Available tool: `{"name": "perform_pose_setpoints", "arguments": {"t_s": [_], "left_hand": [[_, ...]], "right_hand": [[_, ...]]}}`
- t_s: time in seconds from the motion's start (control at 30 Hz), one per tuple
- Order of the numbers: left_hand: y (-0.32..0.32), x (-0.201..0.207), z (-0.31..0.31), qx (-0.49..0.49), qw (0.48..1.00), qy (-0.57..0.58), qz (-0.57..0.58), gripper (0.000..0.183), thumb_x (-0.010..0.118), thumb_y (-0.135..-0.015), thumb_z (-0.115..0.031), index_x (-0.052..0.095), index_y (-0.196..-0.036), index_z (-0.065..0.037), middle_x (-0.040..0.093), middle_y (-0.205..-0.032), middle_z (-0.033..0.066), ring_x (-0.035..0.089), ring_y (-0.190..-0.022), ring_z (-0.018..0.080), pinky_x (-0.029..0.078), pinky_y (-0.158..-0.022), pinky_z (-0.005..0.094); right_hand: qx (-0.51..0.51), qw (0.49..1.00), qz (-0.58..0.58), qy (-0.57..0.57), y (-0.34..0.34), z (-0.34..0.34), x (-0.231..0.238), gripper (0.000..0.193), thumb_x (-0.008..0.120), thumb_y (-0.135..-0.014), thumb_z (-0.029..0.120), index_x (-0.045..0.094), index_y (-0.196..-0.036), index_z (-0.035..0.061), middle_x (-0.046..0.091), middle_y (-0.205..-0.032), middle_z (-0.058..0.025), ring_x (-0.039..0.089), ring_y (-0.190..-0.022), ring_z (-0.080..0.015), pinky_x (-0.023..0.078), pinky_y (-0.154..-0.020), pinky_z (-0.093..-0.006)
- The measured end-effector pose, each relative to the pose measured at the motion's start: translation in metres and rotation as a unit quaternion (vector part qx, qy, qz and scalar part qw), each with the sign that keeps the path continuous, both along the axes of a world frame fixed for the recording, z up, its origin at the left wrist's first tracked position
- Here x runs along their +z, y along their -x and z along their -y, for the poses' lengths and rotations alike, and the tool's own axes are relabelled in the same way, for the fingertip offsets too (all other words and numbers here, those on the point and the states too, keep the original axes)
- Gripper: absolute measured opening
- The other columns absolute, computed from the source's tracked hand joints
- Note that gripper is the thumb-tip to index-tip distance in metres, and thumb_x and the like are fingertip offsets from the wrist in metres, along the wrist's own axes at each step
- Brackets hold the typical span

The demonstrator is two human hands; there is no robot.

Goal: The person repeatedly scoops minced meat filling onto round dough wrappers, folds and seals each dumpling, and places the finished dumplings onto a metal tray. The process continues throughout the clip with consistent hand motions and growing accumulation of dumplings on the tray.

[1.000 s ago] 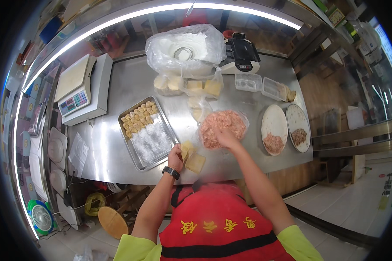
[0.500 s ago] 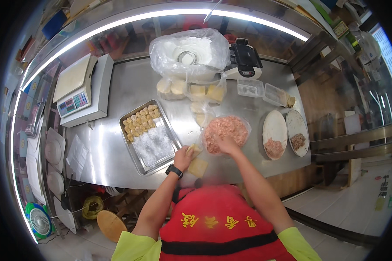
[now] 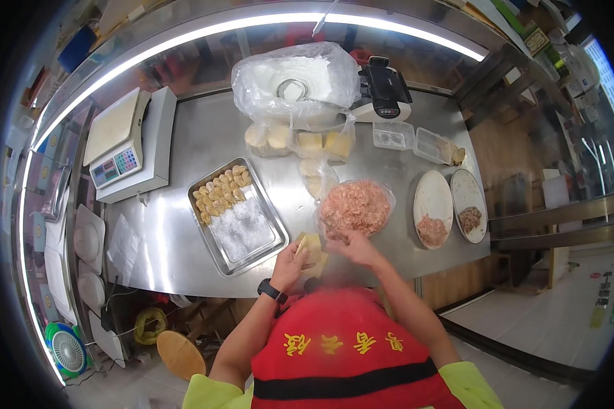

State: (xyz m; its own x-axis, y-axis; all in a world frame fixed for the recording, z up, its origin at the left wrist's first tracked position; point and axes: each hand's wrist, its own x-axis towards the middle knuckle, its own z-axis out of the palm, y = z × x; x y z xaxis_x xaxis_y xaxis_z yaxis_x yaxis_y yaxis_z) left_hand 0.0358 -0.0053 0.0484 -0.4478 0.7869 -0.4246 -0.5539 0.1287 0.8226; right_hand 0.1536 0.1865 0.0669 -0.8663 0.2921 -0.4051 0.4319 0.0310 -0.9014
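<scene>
My left hand (image 3: 290, 264) is closed on a thin yellow dumpling wrapper (image 3: 311, 243) above the table's front edge. Another wrapper shows partly beneath it. My right hand (image 3: 356, 248) is closed just in front of a bowl of pink minced meat (image 3: 356, 206), close to the wrapper; anything in its fingers is too small to make out. To the left, a metal tray (image 3: 277, 235) holds rows of folded dumplings (image 3: 220, 191) at its far end. White powder covers much of its remaining surface.
Bagged wrappers (image 3: 312, 143) lie beyond the meat, before a large plastic bag of white flour (image 3: 300, 78). A scale (image 3: 131, 160) stands far left. Two oval plates (image 3: 432, 198) with meat remnants and clear plastic boxes (image 3: 392, 136) are on the right. A black device (image 3: 386, 88) stands behind.
My right hand has drawn back from the meat toward me and slightly left, nearer the wrapper. My left hand has shifted slightly right, still holding the wrapper.
</scene>
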Motion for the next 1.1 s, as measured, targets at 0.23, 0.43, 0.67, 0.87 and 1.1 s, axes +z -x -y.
{"name": "perform_pose_setpoints", "arguments": {"t_s": [0.23,0.43,0.67,0.87,1.1], "left_hand": [[0.003,0.022,0.009,0.041,0.981,-0.094,0.163,0.042,0.061,-0.087,-0.005,0.043,-0.125,-0.004,0.058,-0.117,0.0093,0.059,-0.107,0.0197,0.051,-0.088,0.0343],[0.024,0.015,0.003,0.057,0.988,-0.118,0.086,0.044,0.065,-0.084,-0.005,0.044,-0.123,-0.003,0.058,-0.105,0.0053,0.06,-0.092,0.0157,0.053,-0.079,0.0321],[0.046,-0.003,-0.036,0.102,0.983,-0.091,0.127,0.033,0.055,-0.094,-0.022,0.05,-0.119,-0.002,0.059,-0.099,0.0045,0.061,-0.084,0.0158,0.054,-0.069,0.0321],[0.045,-0.029,-0.053,0.088,0.995,-0.035,0.013,0.029,0.051,-0.096,-0.026,0.052,-0.113,-0.002,0.058,-0.09,0.0028,0.059,-0.07,0.0126,0.05,-0.051,0.0266],[0.052,-0.04,-0.053,0.097,0.985,-0.025,0.137,0.028,0.068,-0.086,-0.015,0.054,-0.106,-0.004,0.059,-0.084,0.0019,0.058,-0.067,0.0111,0.049,-0.051,0.0257]], "right_hand": [[0.004,0.998,0.002,0.069,-0.014,0.039,-0.042,0.034,0.065,-0.087,0.019,0.06,-0.115,0.0011,0.058,-0.089,0.0028,0.051,-0.079,-0.0049,0.043,-0.068,-0.0213],[-0.091,0.995,0.044,0.02,-0.024,0.018,-0.014,0.035,0.051,-0.095,0.036,0.066,-0.099,0.0047,0.047,-0.064,0.0044,0.038,-0.052,-0.004,0.03,-0.046,-0.0204],[-0.166,0.975,0.138,0.047,-0.008,-0.013,0.022,0.045,0.045,-0.096,0.041,0.065,-0.096,0.0016,0.043,-0.058,0.0017,0.035,-0.043,-0.0067,0.028,-0.039,-0.0238],[-0.158,0.976,0.147,-0.035,0.012,-0.02,-0.002,0.048,0.046,-0.093,0.041,0.066,-0.088,-0.0023,0.047,-0.055,-0.0012,0.042,-0.043,-0.0107,0.03,-0.039,-0.0286],[-0.166,0.971,0.165,-0.043,0.022,-0.023,-0.01,0.047,0.048,-0.091,0.041,0.067,-0.086,-0.002,0.048,-0.054,-0.0018,0.039,-0.04,-0.0107,0.027,-0.037,-0.0289]]}}
